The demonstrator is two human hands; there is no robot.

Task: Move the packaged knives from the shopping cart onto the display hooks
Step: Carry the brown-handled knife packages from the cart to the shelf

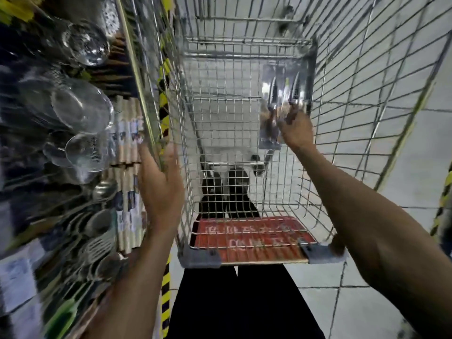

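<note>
A wire shopping cart [220, 148] fills the middle of the head view. Deep inside it, against the right wall, stands a packaged knife set [281, 94] in a dark card with a clear front. My right hand [294, 129] reaches down into the cart, and its fingers curl onto the lower part of that package. My left hand [160, 184] is outside the cart at its left wall, fingers straight, palm against the wire. The display hooks are not clearly visible.
A shelf of glass bowls [83, 106], strainers and metal utensils [97, 241] runs along the left, close to the cart. Yellow-black tape [165, 289] marks the floor edge. The cart's red child-seat flap [249, 238] lies at the near end. Grey tiled floor spreads right.
</note>
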